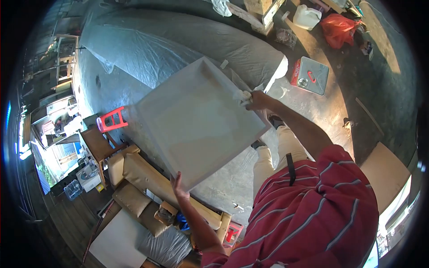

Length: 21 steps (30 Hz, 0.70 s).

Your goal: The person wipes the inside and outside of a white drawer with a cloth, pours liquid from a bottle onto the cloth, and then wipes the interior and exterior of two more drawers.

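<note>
A large square pale panel with raised edges, like a shallow tray [201, 129], is held tilted in front of me. My left hand [180, 190] holds its lower left edge near the corner, fingers partly hidden by the rim. At the opposite edge, my right hand [257, 100] is closed around a crumpled white cloth [242, 97], which touches the rim.
Plastic sheeting [178, 40] covers a long form beyond the panel. A metal can [313, 76] and a red bag [338, 30] lie at the upper right. On the left are a red stool [112, 119], a wooden chair [96, 143] and a tan sofa [149, 172].
</note>
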{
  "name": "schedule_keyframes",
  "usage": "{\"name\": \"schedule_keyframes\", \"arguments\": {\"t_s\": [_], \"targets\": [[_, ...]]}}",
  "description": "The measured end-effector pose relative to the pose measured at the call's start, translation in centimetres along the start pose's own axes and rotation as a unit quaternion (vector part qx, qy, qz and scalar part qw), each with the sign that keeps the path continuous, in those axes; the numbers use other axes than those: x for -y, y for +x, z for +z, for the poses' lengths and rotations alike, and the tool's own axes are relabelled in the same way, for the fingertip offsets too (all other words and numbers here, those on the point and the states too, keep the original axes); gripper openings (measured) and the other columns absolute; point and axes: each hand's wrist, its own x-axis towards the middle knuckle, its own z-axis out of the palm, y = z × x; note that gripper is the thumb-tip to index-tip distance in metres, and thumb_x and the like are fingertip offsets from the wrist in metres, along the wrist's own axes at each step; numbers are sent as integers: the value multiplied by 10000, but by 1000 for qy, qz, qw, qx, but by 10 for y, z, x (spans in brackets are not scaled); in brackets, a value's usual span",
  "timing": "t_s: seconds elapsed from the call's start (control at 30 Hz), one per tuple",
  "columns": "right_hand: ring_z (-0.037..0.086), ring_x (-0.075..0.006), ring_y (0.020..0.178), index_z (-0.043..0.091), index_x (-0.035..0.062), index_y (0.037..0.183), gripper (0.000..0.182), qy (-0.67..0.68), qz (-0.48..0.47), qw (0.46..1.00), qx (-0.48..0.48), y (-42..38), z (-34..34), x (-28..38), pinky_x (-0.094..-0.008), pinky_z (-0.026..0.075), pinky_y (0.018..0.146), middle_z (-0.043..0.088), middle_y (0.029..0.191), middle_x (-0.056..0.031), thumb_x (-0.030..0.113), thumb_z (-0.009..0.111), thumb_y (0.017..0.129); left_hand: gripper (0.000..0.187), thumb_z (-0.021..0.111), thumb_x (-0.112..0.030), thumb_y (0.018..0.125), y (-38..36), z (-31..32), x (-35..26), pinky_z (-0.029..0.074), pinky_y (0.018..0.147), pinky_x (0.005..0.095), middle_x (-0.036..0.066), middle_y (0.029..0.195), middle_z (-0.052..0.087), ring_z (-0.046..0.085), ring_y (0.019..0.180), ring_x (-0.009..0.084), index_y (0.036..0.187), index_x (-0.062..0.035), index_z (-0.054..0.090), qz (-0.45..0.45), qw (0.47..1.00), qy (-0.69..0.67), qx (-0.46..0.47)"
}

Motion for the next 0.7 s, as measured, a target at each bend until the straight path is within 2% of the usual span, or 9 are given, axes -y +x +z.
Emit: {"name": "schedule_keyframes", "arguments": {"t_s": [0.07,0.1,0.17,0.3,0.4,0.47,0.53,0.6,0.7], "targets": [[626,-260,669,645,11,932,415,-90,-18,996,-5,-2,-26,43,-370,492,656,647,724,-135,249,713,599,565,679,-299,764,16,-24,-5,452,827,402,116,1123,551,546,1006,265,1204,2,494,-110,992,-54,-25],[621,-260,635,653,12,909,421,-110,-57,992,-17,-2,-39,66,-379,491,626,637,684,-130,268,714,581,481,630,-338,780,23,-20,-18,488,772,431,128,1033,596,590,936,286,1118,-7,543,-98,992,-76,-5],[612,-263,616,674,33,863,409,-132,-223,965,-39,-1,-60,111,-383,478,588,624,661,-125,315,687,567,495,604,-365,790,29,-16,-43,496,765,433,140,1017,605,599,919,288,1126,-8,541,-122,981,-134,63],[626,-254,689,693,138,954,416,-257,-86,960,69,-42,-95,223,-387,472,628,666,776,-118,344,641,596,495,515,-388,831,27,-43,-52,521,745,457,156,978,626,610,913,295,1115,16,554,-195,949,-202,146],[618,-230,803,674,98,1003,479,-360,-52,928,82,-20,-77,247,-393,467,694,666,906,-122,355,674,599,533,516,-411,827,51,-82,-16,527,697,453,184,965,621,612,896,297,1125,29,549,-230,936,-206,168],[587,-213,887,669,105,1025,465,-384,-98,911,111,-8,-64,252,-371,457,750,643,991,-115,376,680,647,561,539,-432,811,69,-103,2,531,656,426,231,994,597,607,886,324,1136,26,543,-340,879,-150,298],[555,-195,971,664,111,1046,453,-411,-144,890,138,20,-60,229,-349,446,805,620,1075,-108,397,686,696,592,548,-442,803,65,-99,-5,530,626,424,274,1048,561,593,896,383,1155,34,524,-350,887,-128,273],[569,-201,915,671,111,1021,388,-446,-148,841,269,63,-56,189,-382,442,812,636,1053,-101,353,647,719,585,483,-511,819,74,-101,-9,511,730,525,221,1025,604,580,953,454,1138,-24,547,-368,878,-79,296],[568,-207,945,666,121,1032,417,-401,-27,899,172,23,-69,201,-389,439,831,630,1071,-91,387,645,711,679,454,-602,809,78,-91,-23,524,730,490,241,1112,569,565,1005,445,1172,-32,523,-360,907,-69,209]]}}
